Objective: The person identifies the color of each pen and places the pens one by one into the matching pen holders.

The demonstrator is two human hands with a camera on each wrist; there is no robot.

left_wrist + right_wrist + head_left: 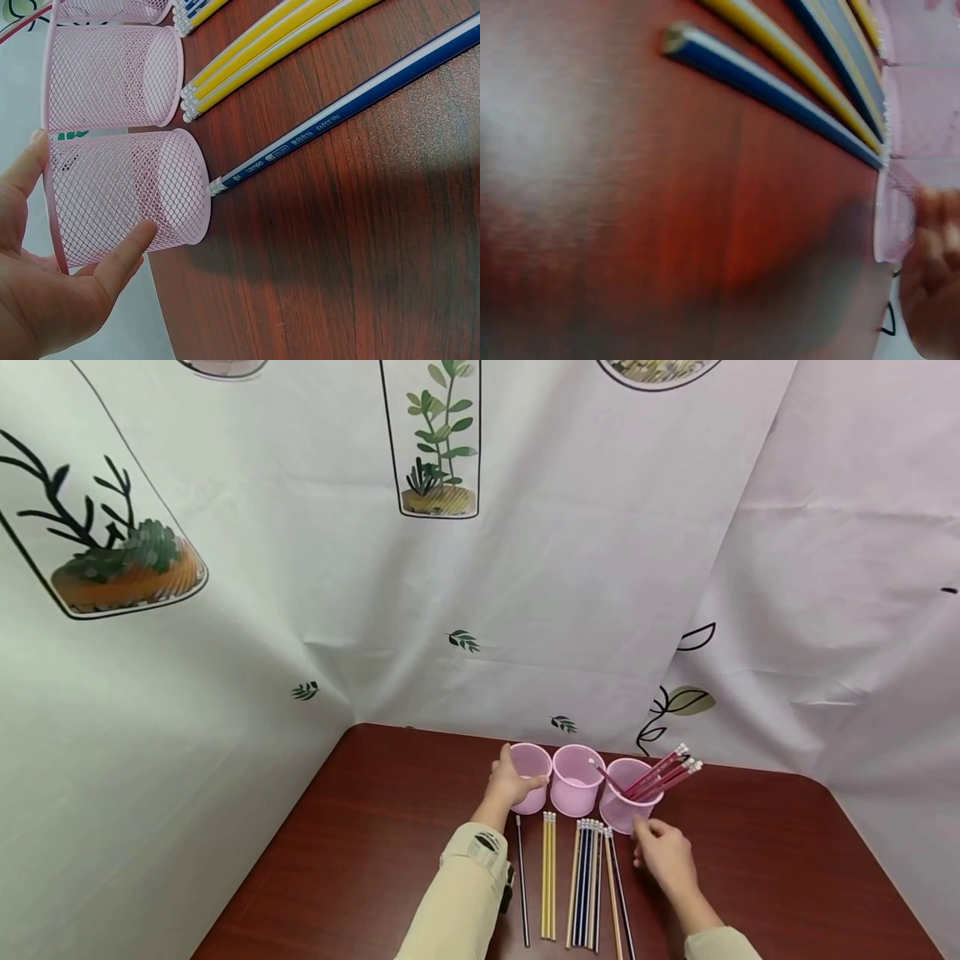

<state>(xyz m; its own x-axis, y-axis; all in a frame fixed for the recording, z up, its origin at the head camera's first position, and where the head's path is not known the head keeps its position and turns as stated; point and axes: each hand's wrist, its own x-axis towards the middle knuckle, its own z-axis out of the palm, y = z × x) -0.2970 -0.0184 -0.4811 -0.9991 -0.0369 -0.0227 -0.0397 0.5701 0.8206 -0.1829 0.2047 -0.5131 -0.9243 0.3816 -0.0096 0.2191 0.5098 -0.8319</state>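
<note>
Three pink mesh cups stand in a row. My left hand (510,783) grips the left cup (127,195), its thumb on the mesh side and a finger at the rim. The middle cup (576,785) holds nothing that I can see. In the right cup (621,810) lean several red pencils (660,775) with white ends. Just in front of that cup is my right hand (666,853), fingers loosely curled with no object visible in them. The right wrist view is blurred, so I cannot tell whether it touches the mesh.
On the brown table (390,827), a lone blue pencil (330,120) lies before the left cup. Yellow pencils (549,877) lie beside it, then a group of blue and yellow pencils (585,885). A printed cloth (525,610) hangs behind the table.
</note>
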